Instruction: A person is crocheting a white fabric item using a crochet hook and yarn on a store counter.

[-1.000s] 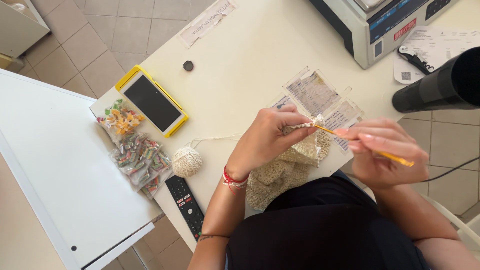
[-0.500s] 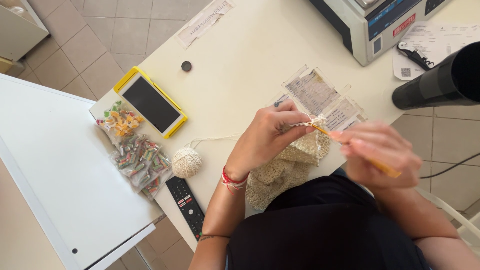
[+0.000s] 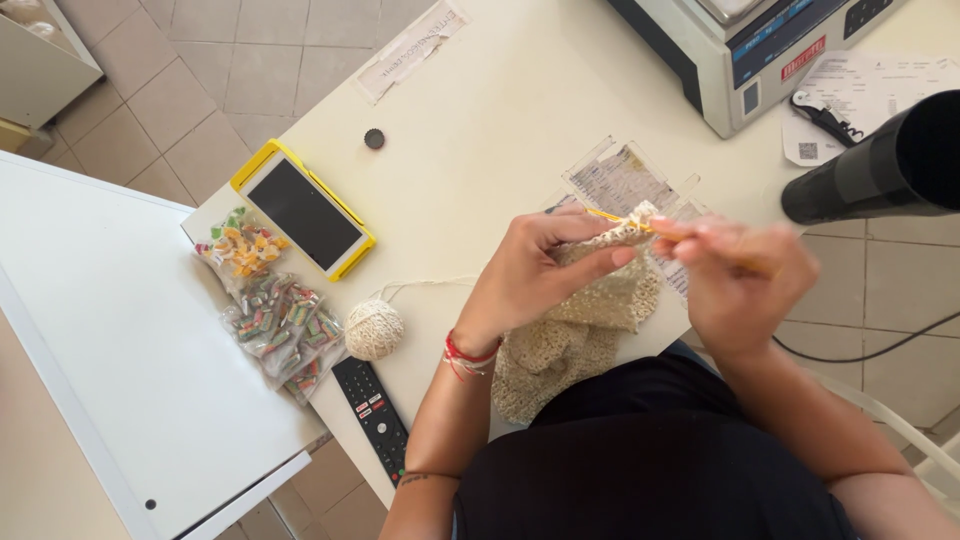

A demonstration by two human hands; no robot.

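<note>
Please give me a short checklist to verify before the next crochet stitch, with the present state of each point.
1. Left hand pinches the beige crochet piece near its top edge: ok.
2. Right hand grips the yellow crochet hook, tip at the work: ok, though the hand is blurred.
3. Loop sitting on the hook: cannot tell, too small and blurred.
4. Yarn runs from the yarn ball toward the work without a visible tangle: ok, but its end passes behind the left hand.
5. Yarn ball lies on the table, apart from the remote control and the candy bags: ok.
</note>
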